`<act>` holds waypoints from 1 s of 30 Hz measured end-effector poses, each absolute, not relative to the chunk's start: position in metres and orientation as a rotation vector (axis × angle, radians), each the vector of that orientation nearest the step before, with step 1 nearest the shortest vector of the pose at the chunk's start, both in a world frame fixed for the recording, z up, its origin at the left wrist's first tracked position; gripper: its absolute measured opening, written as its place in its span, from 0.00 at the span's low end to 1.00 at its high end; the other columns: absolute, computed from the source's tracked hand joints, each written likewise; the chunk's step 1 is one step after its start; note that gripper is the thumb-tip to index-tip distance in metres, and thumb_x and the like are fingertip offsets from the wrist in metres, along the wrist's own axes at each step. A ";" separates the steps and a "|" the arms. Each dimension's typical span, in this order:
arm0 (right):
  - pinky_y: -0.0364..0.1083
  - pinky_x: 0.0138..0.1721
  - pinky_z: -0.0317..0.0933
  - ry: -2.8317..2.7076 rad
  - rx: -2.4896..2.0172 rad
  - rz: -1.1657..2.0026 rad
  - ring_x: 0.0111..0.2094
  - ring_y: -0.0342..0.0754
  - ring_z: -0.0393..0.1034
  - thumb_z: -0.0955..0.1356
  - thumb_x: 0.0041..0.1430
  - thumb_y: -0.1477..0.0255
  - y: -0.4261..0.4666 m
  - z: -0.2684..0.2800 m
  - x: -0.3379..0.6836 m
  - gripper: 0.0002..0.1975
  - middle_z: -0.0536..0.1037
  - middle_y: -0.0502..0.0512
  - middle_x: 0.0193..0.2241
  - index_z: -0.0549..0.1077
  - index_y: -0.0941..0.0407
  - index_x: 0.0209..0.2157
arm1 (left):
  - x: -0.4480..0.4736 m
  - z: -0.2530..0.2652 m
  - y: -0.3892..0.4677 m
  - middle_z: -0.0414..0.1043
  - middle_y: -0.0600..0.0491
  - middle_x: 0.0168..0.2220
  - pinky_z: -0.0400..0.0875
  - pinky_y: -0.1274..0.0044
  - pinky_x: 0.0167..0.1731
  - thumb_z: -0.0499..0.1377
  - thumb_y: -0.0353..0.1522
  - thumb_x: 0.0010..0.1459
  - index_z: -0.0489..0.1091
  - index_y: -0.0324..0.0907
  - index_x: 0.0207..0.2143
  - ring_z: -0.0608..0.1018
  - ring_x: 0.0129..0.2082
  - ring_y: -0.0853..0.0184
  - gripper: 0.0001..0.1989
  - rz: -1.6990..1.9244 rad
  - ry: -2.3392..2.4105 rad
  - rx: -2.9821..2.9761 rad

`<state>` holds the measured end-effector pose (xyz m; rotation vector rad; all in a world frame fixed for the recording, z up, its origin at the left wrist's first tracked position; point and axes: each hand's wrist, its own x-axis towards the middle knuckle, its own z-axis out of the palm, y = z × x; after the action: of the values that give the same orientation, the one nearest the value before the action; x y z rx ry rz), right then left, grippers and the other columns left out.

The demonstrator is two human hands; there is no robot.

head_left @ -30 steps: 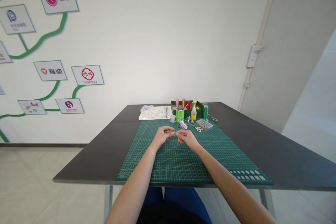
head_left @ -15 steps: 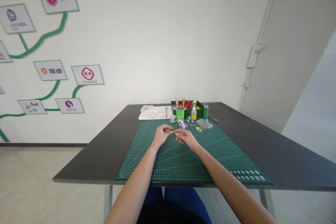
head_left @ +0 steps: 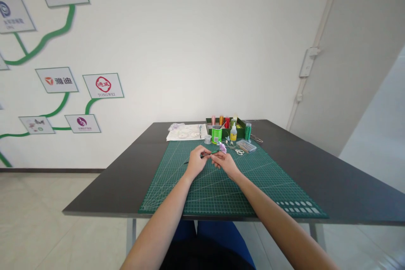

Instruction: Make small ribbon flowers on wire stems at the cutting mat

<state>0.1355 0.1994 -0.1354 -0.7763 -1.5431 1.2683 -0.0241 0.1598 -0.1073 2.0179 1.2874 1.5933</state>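
Over the green cutting mat point(head_left: 202, 194), my two hands meet fingertip to fingertip. My left hand point(head_left: 198, 161) is closed on a thin dark stick point(head_left: 186, 163), whose pointed end sticks out to the left; its other end is hidden by the fingers. My right hand point(head_left: 225, 163) is closed in a pinch at the green stem of a small purple artificial flower point(head_left: 222, 147). The petals stand just above the right fingers and tip to the right. Whether the dark stick and the green stem are one piece cannot be seen.
Behind the hands stand a green can point(head_left: 217, 134), a glue bottle point(head_left: 233, 132), a small round tub point(head_left: 207, 139) and a box point(head_left: 241, 132) of thread spools. White scissors point(head_left: 239, 151) and a clear case point(head_left: 246, 146) lie right; white sheets point(head_left: 186, 132) lie left.
The purple flower has shifted slightly right and stands more clearly above my right fingers. The dark stick now shows left of my left hand. The view has tilted slightly.
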 end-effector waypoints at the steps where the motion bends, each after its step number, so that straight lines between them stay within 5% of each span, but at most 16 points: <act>1: 0.42 0.20 0.56 -1.525 -0.785 1.260 0.19 0.41 0.64 0.77 0.42 0.50 0.199 -0.135 0.135 0.25 0.76 0.51 0.20 0.76 0.58 0.30 | -0.023 -0.107 0.159 0.73 0.54 0.31 0.67 0.77 0.36 0.64 0.21 0.52 0.75 0.39 0.30 0.74 0.31 0.68 0.06 1.595 1.288 2.022; 10: 0.42 0.20 0.56 -1.443 -0.805 1.221 0.19 0.42 0.63 0.77 0.40 0.47 0.200 -0.134 0.135 0.27 0.76 0.52 0.20 0.72 0.57 0.24 | -0.017 -0.107 0.156 0.73 0.52 0.33 0.68 0.76 0.36 0.63 0.24 0.56 0.77 0.40 0.32 0.74 0.33 0.67 0.04 1.553 1.269 2.028; 21: 0.41 0.20 0.53 -1.442 -0.668 1.305 0.21 0.40 0.61 0.79 0.42 0.56 0.199 -0.132 0.137 0.23 0.74 0.49 0.24 0.73 0.56 0.31 | -0.019 -0.108 0.158 0.74 0.50 0.36 0.68 0.77 0.36 0.62 0.24 0.57 0.79 0.41 0.36 0.75 0.35 0.67 0.07 1.622 1.174 1.962; 30: 0.41 0.22 0.62 -1.460 -0.638 1.382 0.32 0.45 0.74 0.78 0.44 0.61 0.200 -0.134 0.138 0.37 0.74 0.61 0.54 0.69 0.51 0.57 | -0.024 -0.115 0.171 0.74 0.50 0.32 0.66 0.79 0.24 0.66 0.34 0.52 0.79 0.37 0.39 0.72 0.26 0.70 0.12 1.608 1.037 1.569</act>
<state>0.1385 0.1995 -0.1344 -0.6379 -1.4599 1.3822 -0.0243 0.1711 -0.1147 1.5692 1.0370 1.6081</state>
